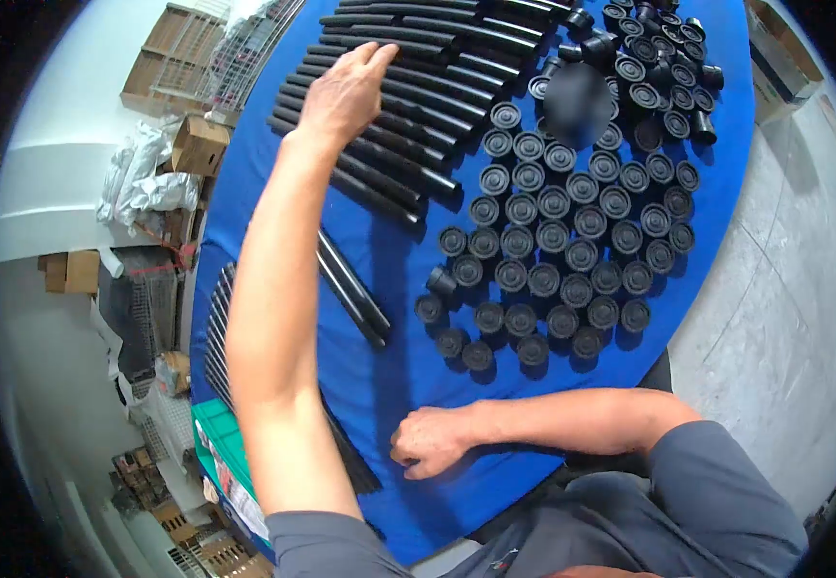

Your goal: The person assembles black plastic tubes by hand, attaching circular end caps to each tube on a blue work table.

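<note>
My left hand (346, 91) is stretched over rows of black tubes (428, 120) at the top of the blue table, its fingertips touching the tubes. Its visible fingers are extended and slightly apart, with no tube clearly gripped. My right hand (432, 443) rests near the table's front edge, fingers curled in, with nothing visible in it. Many round black caps (553, 236) stand on the blue cloth (394, 361) right of the tubes. Two separate tubes (351, 289) lie beside my left forearm.
More thin black tubes (218, 332) lie at the left edge, near a green container (216, 433). Cardboard boxes (201, 144), plastic bags (143, 183) and wire racks are left of the table. Another box (784, 58) stands at the upper right.
</note>
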The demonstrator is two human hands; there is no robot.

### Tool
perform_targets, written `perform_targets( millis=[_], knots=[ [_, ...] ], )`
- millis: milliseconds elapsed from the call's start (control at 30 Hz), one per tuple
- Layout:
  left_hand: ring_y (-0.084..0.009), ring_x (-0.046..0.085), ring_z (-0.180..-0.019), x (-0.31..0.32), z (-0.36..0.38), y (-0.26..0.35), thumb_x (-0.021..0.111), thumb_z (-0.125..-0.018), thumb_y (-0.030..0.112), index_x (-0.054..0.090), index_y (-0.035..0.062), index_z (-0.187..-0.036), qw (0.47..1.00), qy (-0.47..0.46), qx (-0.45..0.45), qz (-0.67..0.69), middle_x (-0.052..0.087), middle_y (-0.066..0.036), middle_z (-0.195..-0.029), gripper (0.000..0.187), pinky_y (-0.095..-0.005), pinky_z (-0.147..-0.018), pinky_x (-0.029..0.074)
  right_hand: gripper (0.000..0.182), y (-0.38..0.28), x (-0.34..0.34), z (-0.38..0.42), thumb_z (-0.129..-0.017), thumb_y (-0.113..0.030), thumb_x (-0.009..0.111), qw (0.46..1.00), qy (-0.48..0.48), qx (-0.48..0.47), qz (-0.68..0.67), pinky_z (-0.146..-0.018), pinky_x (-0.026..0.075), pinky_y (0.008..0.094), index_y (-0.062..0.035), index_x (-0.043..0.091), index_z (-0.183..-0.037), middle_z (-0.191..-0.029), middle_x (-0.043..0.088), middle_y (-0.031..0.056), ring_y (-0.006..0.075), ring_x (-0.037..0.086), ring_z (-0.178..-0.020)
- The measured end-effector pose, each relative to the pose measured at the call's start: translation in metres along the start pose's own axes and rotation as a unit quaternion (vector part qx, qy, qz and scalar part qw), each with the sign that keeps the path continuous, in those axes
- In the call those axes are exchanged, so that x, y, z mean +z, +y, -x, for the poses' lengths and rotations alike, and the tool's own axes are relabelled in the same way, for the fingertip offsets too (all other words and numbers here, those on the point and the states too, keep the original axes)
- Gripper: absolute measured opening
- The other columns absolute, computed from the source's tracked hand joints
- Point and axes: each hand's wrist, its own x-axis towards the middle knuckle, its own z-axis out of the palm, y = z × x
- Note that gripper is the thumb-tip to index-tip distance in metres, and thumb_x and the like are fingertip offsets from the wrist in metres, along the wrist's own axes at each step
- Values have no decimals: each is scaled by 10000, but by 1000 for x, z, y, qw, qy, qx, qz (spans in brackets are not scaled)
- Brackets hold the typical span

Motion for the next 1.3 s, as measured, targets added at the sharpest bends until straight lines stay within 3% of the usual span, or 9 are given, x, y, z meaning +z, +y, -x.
perform_targets(
  millis=[100,200,233,333,467,767,867,1067,1300],
  knots=[
    [-325,481,-1395,25,-36,7,497,-861,-63,401,127,-1530,1000,-24,3,2,472,-142,-1536,702,-429,-1144,442,297,3,3,3,-851,-312,679,1000,18,-21,2,-744,536,519,-15,678,-842,-891,680,192,411,671,-860],
    [-299,407,-1464,45,-55,6,658,-828,-73,345,129,-1561,999,-19,-4,-34,408,-125,-1596,822,-415,-1150,453,297,0,-2,0,-862,-314,672,999,-44,25,-10,-760,538,519,-17,685,-869,-902,683,192,406,677,-873],
    [-294,405,-1468,51,-57,5,638,-849,-68,333,131,-1569,998,-43,-9,-34,400,-130,-1600,807,-415,-1145,459,300,-1,-2,0,-866,-317,671,998,-47,29,-10,-767,539,523,-18,689,-884,-912,688,190,403,682,-886],
    [-293,425,-1453,58,-56,7,632,-856,-61,340,138,-1571,998,-58,-21,-7,412,-131,-1589,797,-412,-1125,477,305,-4,-5,0,-868,-322,672,998,-54,37,-14,-763,540,525,-18,688,-883,-915,690,193,405,682,-889],
    [-299,461,-1421,31,-60,20,637,-853,-53,481,103,-1427,992,-111,-40,-45,483,-129,-1521,616,-412,-1092,503,309,-4,-5,1,-872,-326,671,998,-41,35,-21,-759,539,526,-17,686,-882,-911,688,196,409,683,-881],
    [-269,467,-1409,56,-59,-1,575,-839,-89,467,80,-1419,999,11,46,-1,531,-115,-1466,614,-405,-1111,473,319,-4,-5,0,-875,-322,665,998,-49,35,-16,-747,536,530,-4,677,-878,-907,686,199,421,679,-874],
    [-283,508,-1359,54,-65,0,591,-842,-78,477,65,-1394,1000,-13,21,5,555,-118,-1423,581,-408,-1088,491,321,-4,-5,-1,-876,-322,661,997,-55,40,-20,-750,535,529,-2,672,-880,-907,684,200,421,678,-875],
    [-324,573,-1195,50,-80,-1,656,-800,-61,507,103,-1348,997,-34,60,-37,566,-113,-1217,592,-429,-1006,533,331,-2,-2,-1,-857,-336,668,998,-42,35,-19,-754,547,530,-8,697,-884,-905,708,208,424,690,-882],
    [-302,558,-1246,48,-89,-4,790,-723,-8,525,136,-1364,995,-85,43,-24,572,-94,-1278,709,-405,-1050,512,319,-2,-4,-1,-883,-323,670,998,-52,31,-11,-748,543,519,-7,673,-923,-923,686,190,411,682,-871]
  ],
)
